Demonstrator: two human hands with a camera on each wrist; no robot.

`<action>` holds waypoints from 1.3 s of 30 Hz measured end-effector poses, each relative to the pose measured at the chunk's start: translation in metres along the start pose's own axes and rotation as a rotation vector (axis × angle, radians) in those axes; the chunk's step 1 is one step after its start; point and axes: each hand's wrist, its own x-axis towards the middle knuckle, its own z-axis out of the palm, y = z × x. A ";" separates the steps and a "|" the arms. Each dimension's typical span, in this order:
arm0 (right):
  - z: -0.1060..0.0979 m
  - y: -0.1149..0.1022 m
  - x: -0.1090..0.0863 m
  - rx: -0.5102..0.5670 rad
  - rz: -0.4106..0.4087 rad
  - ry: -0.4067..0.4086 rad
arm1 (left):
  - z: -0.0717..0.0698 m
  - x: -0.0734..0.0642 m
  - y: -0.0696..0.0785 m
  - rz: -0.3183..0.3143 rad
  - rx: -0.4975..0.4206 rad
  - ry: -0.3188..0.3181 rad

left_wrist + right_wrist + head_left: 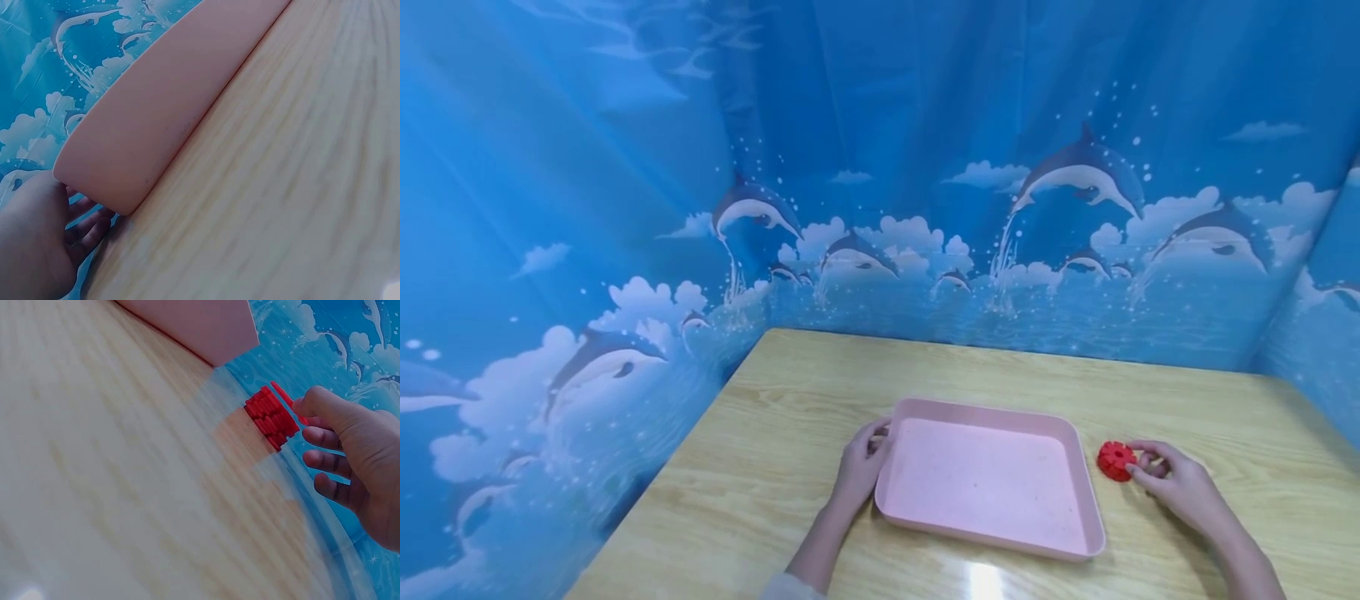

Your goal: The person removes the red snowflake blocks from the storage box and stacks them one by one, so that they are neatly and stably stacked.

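A shallow pink tray (988, 479) lies on the wooden table. My left hand (859, 468) holds its left side, with fingers (90, 234) bent near the outer wall; the thumb's contact is hidden in the left wrist view. Right of the tray stands a short stack of red notched discs (272, 419). My right hand (1180, 487) is beside the stack, where thumb and index finger pinch a thin red disc (284, 395), tilted at the top of the stack. Whether that disc still touches the stack I cannot tell. The other right fingers curl loosely.
The wooden table (820, 367) extends around the tray and its left edge slopes away. A blue curtain (880, 167) printed with dolphins and clouds hangs behind it and along the sides. A bright light reflection shows at the table's front.
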 end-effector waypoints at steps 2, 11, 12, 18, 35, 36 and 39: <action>0.001 -0.001 0.000 0.007 0.005 -0.004 | 0.000 0.000 -0.001 -0.005 -0.004 0.002; 0.000 -0.001 0.003 -0.008 0.004 -0.007 | -0.001 0.001 -0.001 0.002 0.009 0.003; 0.000 -0.001 0.003 -0.009 0.006 -0.009 | -0.001 0.001 -0.001 0.004 0.010 0.003; 0.000 -0.001 0.001 -0.012 0.018 -0.019 | 0.000 0.001 -0.002 0.015 0.008 -0.002; 0.001 0.002 0.001 0.001 0.000 0.000 | 0.001 0.001 0.000 0.004 0.014 -0.001; 0.001 0.002 0.001 0.002 0.001 -0.001 | 0.001 0.000 0.000 0.004 0.015 -0.002; 0.001 0.002 0.001 0.009 0.007 -0.007 | 0.001 0.000 0.001 0.007 0.016 -0.003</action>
